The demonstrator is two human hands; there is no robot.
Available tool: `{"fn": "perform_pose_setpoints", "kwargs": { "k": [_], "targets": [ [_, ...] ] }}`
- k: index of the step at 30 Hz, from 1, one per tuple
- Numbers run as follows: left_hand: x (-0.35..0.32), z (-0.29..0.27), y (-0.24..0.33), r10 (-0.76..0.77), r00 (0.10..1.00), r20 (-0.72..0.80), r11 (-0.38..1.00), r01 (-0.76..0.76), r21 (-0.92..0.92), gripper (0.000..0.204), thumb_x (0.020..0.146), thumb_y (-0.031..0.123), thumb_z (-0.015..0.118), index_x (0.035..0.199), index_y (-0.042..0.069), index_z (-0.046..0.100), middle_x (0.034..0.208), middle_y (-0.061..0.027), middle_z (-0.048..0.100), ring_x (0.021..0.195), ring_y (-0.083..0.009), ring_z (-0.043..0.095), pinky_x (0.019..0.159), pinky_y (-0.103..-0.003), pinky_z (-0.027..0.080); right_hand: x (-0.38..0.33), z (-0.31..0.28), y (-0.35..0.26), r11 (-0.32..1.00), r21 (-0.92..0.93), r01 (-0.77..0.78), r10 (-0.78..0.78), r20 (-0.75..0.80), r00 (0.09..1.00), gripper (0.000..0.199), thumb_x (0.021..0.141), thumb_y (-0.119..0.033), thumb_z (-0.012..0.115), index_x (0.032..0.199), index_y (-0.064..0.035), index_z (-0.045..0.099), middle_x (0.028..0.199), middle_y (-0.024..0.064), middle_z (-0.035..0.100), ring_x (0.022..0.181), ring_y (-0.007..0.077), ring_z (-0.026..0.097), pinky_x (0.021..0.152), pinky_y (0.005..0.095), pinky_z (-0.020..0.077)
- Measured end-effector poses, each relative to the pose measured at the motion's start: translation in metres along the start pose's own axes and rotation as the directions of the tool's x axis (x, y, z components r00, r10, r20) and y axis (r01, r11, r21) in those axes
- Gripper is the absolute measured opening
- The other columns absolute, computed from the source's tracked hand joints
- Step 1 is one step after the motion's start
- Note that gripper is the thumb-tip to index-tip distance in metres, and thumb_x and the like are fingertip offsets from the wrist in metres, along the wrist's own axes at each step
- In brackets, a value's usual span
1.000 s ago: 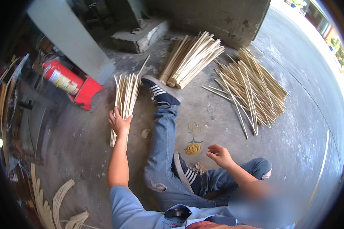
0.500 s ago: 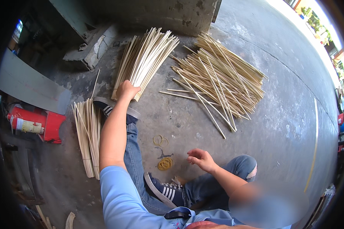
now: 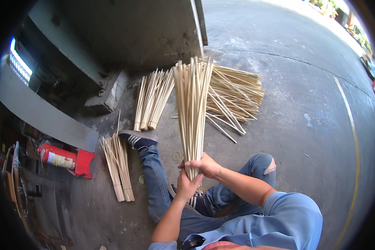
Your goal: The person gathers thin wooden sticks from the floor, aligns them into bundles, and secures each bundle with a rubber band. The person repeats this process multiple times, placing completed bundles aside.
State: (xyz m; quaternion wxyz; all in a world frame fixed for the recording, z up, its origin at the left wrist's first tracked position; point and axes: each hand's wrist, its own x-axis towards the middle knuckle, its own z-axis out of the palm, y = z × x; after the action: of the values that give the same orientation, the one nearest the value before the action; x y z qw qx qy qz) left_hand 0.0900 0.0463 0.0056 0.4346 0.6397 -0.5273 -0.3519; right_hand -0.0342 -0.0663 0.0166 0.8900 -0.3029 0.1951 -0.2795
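Note:
A thick bundle of thin wooden sticks point(image 3: 192, 112) stands nearly upright in front of me, its far ends fanned out. My left hand point(image 3: 186, 186) wraps round its lower end from the left and below. Just above, my right hand point(image 3: 209, 166) closes on the same bundle from the right. Whether a band goes round the sticks at my hands is hidden. Behind the bundle lies a loose pile of sticks point(image 3: 241, 93), partly covered by it. Gathered stick bundles point(image 3: 152, 102) lie beyond my outstretched foot. Thin yellowish rubber bands point(image 3: 178, 157) lie on the floor beside my hands.
More stick bundles point(image 3: 118, 177) lie left of my outstretched leg point(image 3: 151, 175). A red fire extinguisher point(image 3: 59, 158) is at the far left. A broken concrete block point(image 3: 108, 98) and a grey wall panel point(image 3: 146, 37) stand at the back. My bent right knee point(image 3: 263, 166) is close to my right forearm.
My left hand has come back from the far bundles to my lap, with a bundle of sticks now in hand. My right hand has moved from empty to gripping it. The view has shifted.

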Motion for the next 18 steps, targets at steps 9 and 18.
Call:
{"fn": "perform_pose_setpoints", "kwargs": {
  "k": [9,18],
  "targets": [
    [0.007,-0.041,0.045,-0.012,1.0,-0.029,0.632,-0.015,-0.775,0.097,0.082,0.06,0.083,0.154,0.009,0.041,0.136,-0.0153,0.06,0.13,-0.0322,0.06,0.109,-0.049,0.05,-0.059,0.022,-0.005,0.492,-0.871,0.004,-0.021,-0.007,1.0,0.065,0.072,-0.018,0.084,0.13,-0.0003,0.06,0.112,0.0163,0.074,0.104,0.0262,0.071,0.096,0.0369,0.0537],
    [-0.033,-0.062,0.037,-0.119,0.931,-0.346,0.503,-0.244,-0.829,0.077,0.095,0.045,0.075,0.153,0.01,0.039,0.142,-0.0158,0.057,0.129,-0.0348,0.06,0.105,-0.056,0.054,-0.075,0.045,0.004,0.391,-0.92,-0.004,0.292,0.12,0.949,0.063,0.072,-0.019,0.083,0.127,0.0001,0.059,0.113,0.0239,0.073,0.107,0.0372,0.071,0.095,0.0431,0.0543]
  ]
}}
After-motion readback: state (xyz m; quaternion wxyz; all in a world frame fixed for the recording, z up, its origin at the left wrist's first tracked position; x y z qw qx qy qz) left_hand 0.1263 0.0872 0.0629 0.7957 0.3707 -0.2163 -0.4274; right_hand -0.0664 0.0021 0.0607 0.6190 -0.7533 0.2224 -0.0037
